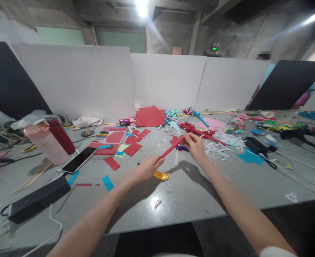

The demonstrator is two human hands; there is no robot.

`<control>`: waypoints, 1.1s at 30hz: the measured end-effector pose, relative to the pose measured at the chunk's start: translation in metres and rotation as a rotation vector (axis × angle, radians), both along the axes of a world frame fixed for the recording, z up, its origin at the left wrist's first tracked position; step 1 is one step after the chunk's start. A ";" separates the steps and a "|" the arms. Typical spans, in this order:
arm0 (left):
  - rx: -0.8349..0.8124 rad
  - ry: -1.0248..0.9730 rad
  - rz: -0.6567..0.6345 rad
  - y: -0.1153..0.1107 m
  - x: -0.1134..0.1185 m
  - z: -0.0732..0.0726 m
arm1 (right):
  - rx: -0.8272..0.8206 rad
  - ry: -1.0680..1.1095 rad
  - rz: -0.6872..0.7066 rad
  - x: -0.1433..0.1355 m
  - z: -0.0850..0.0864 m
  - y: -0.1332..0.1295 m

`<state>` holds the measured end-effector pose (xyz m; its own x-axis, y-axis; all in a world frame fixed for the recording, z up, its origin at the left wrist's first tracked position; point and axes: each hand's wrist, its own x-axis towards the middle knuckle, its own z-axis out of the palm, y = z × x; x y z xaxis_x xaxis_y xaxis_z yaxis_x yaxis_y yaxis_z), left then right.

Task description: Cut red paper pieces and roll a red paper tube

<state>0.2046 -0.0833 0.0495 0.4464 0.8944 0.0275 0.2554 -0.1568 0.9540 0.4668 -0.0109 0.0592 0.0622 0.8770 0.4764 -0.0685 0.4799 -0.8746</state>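
Note:
A thin red stick [170, 148], which looks wrapped or rolled in red paper, is held up at a slant above the table. Its lower left end is in my left hand [149, 167], fingers closed round it. At the upper right end, my right hand [195, 145] pinches it between thumb and fingertips. Under my left hand lies a yellow cutter [161, 175], partly hidden by the hand. A dark blue object [183, 148] shows behind my right hand. Beyond it is a heap of red pieces and sticks [193, 129].
Red paper scraps [133, 149] and a large red sheet [150, 116] lie farther back. Left are a phone [79, 159], a black power strip [41, 198] and two bottles [46, 142]. White paper shreds [221, 144] and a black adapter [255, 145] with cables lie right.

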 end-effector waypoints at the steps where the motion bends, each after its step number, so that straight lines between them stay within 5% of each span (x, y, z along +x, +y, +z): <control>1: 0.145 0.047 0.115 0.002 -0.001 -0.004 | -0.048 -0.012 -0.002 0.000 -0.001 0.002; 5: 0.386 0.237 0.336 0.010 -0.007 -0.016 | -0.269 -0.046 0.085 0.001 -0.011 0.010; 9: 0.364 0.315 0.257 0.012 -0.006 -0.019 | -0.240 -0.069 0.080 0.002 -0.022 0.017; 12: 0.233 0.211 0.081 0.010 -0.002 -0.014 | -0.110 -0.114 0.008 0.005 -0.022 0.017; 18: -0.414 -0.080 -0.279 -0.002 0.001 0.003 | 0.029 -0.132 -0.055 0.005 -0.008 0.008; 24: -0.465 -0.211 -0.237 -0.006 0.005 0.002 | -0.093 0.239 -0.013 -0.014 -0.009 0.003; 29: -0.584 -0.327 -0.358 -0.005 0.006 -0.001 | -0.283 0.138 0.368 -0.036 -0.016 -0.009; 33: -0.601 -0.376 -0.326 -0.005 0.008 -0.005 | -0.253 0.134 0.301 -0.046 -0.017 -0.015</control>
